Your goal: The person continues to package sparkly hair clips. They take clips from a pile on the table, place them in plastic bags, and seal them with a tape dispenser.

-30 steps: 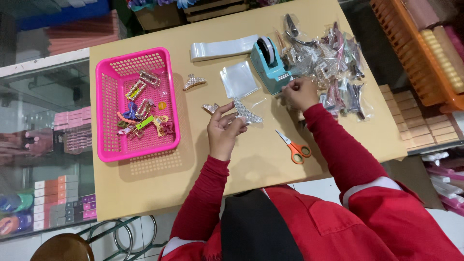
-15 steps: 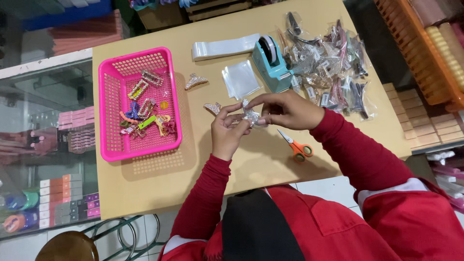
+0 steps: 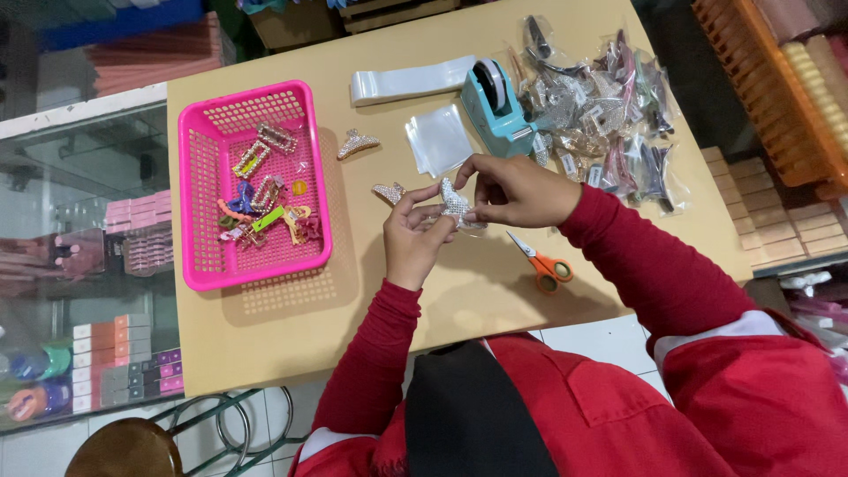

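Observation:
Over the middle of the tan table (image 3: 265, 327), my left hand (image 3: 415, 237) and my right hand (image 3: 521, 190) meet around a small sparkly silver hair clip in a clear plastic bag (image 3: 455, 205). Both hands pinch it with their fingertips. Just left of the hands lies another rhinestone clip (image 3: 389, 192), and a third clip (image 3: 357, 143) sits further back. Behind the hands a stack of clear plastic bags (image 3: 437, 140) lies flat beside a teal tape dispenser (image 3: 496, 108).
A pink plastic basket (image 3: 199, 212) at the left holds several colourful hair clips. Orange-handled scissors (image 3: 541, 262) lie at the right of my hands. A heap of bagged clips (image 3: 609, 110) fills the table's right side. A folded strip of clear bags (image 3: 408, 81) lies at the back.
My right hand came back from the tape dispenser to my left hand. Both hands now hold the bagged clip together, slightly higher over the table.

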